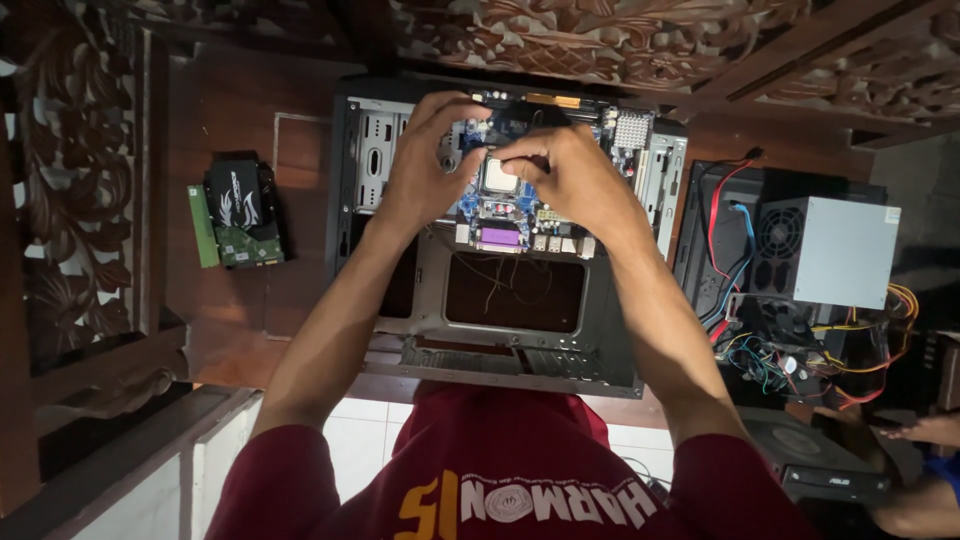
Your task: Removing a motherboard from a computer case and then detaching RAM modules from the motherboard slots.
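Dark wooden counter (230, 120) carries an open computer case (520, 350). Both hands meet over its motherboard (500, 215) toward 12 o'clock: right hand (575, 175) pinches the square processor (497, 177), nearer it; left hand (425, 160) rests curled at its 9 o'clock side.

My hands (500, 170) are meeting over the processor (497, 176) on the motherboard (520, 215) lying in the case (520, 340); drives (240, 215) are sitting left of it, the power supply (835, 250) right.
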